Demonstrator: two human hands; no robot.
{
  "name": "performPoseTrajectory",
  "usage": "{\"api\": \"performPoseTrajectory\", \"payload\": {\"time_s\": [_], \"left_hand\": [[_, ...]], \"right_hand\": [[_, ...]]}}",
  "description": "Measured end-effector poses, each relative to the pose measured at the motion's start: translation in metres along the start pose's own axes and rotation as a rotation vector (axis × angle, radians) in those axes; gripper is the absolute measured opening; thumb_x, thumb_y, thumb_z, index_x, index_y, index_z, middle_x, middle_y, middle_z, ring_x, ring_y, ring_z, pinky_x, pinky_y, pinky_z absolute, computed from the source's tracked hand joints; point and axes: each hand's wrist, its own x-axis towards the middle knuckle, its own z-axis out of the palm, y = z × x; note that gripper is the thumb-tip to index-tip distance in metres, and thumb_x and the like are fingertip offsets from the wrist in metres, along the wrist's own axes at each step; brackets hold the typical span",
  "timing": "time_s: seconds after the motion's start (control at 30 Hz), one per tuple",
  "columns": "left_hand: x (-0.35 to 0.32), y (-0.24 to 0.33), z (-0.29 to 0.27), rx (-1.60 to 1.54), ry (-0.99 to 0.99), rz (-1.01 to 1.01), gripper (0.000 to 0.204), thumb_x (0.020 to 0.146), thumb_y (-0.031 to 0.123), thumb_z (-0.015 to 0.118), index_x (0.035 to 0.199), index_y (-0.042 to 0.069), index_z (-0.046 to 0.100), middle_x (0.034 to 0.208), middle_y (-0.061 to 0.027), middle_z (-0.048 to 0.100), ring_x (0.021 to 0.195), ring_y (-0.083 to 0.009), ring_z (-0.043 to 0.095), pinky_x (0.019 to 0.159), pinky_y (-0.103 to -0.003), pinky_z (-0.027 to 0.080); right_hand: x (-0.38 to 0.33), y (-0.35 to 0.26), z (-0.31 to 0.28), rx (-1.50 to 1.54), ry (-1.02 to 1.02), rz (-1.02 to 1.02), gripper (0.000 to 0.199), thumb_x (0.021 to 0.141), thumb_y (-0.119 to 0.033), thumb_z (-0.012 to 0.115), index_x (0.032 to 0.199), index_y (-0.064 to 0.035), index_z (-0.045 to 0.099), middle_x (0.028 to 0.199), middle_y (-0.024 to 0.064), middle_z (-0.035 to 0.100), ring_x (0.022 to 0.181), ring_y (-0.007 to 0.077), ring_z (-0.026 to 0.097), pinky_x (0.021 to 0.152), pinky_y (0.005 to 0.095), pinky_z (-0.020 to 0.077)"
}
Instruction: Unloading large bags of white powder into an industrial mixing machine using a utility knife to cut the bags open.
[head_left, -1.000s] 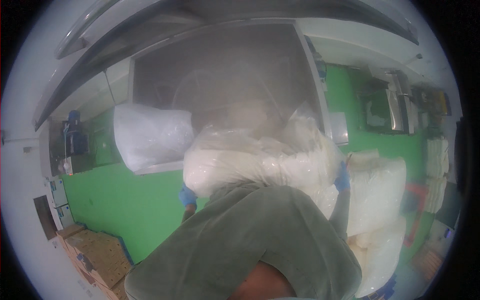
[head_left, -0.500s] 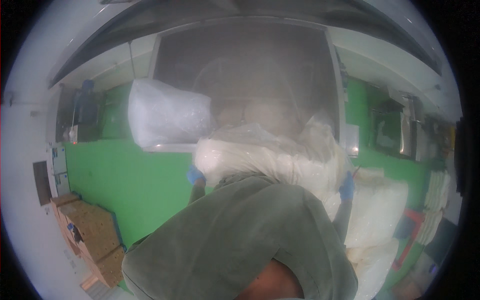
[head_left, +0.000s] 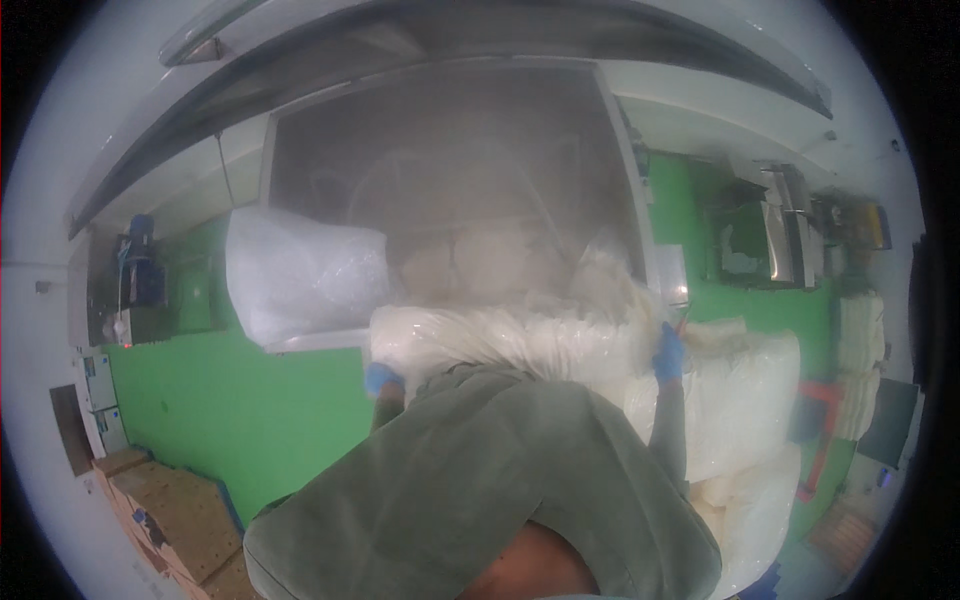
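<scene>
A long, bulky clear plastic bag (head_left: 480, 338) with cream-coloured contents lies across in front of my body, at the near side of a large steaming vat (head_left: 630, 190). My left hand (head_left: 382, 380), in a blue glove, holds the bag's left end low down. At the right end my right hand (head_left: 668, 352), also blue-gloved, grips the bag's side, next to its loose, crumpled film (head_left: 605, 270). The fingers of both hands are small and partly hidden. Haze blurs the vat's inside.
A whitish plastic sack (head_left: 305, 275) rests over the vat's left front corner. More cream-filled bags (head_left: 745, 400) are stacked at my right. Brown cartons (head_left: 175, 510) stand at lower left on the green floor (head_left: 240, 420). A red bar-like frame (head_left: 822, 435) lies farther right.
My view has shifted, so the vat sits lower and farther left in the picture. Both hands, still on the bag, are closer to the vat's front rim.
</scene>
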Motion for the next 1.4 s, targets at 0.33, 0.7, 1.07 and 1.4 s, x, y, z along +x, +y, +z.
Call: {"api": "performPoseTrajectory", "payload": {"time_s": [0.33,0.7,1.07,1.4], "left_hand": [[0.021,0.207,0.197,-0.145,-0.185,-0.031,0.038,0.089,0.031,0.036,0.108,0.003,0.053,0.107,-0.0114,0.056,0.099,-0.023,0.053,0.087,-0.034,0.042],[0.122,0.318,0.179,0.709,-0.206,0.834,0.022,0.084,0.013,0.041,0.099,0.005,0.056,0.093,-0.0145,0.059,0.083,-0.0227,0.058,0.071,-0.034,0.047],[0.229,0.292,0.233,1.835,0.012,1.307,0.02,0.079,0.008,0.045,0.093,0.007,0.06,0.091,-0.0126,0.061,0.084,-0.0281,0.058,0.072,-0.037,0.046],[0.307,0.333,0.226,0.473,-0.12,1.062,0.019,0.08,0.017,0.049,0.081,0.003,0.062,0.072,-0.0012,0.055,0.063,-0.0132,0.049,0.058,-0.029,0.041]], "right_hand": [[0.043,-0.204,0.055,0.495,-0.054,0.236,0.069,0.082,-0.015,0.053,0.138,-0.0273,0.014,0.063,-0.005,0.038,0.047,0.0042,0.035,0.036,0.0189,0.0263],[0.062,-0.092,0.11,0.59,0.034,0.345,0.043,0.087,-0.009,0.042,0.128,-0.0105,0.034,0.081,-0.0002,0.044,0.06,0.0081,0.043,0.045,0.023,0.04],[0.044,-0.16,0.056,0.505,0.029,0.208,0.074,0.082,-0.006,0.047,0.139,-0.0202,0.002,0.072,-0.0014,0.042,0.05,0.0052,0.037,0.038,0.0177,0.0302],[0.056,-0.084,-0.013,0.733,0.059,0.205,0.049,0.075,0.002,0.054,0.121,-0.0035,0.036,0.091,0.003,0.045,0.078,0.0112,0.047,0.054,0.0229,0.046]]}}
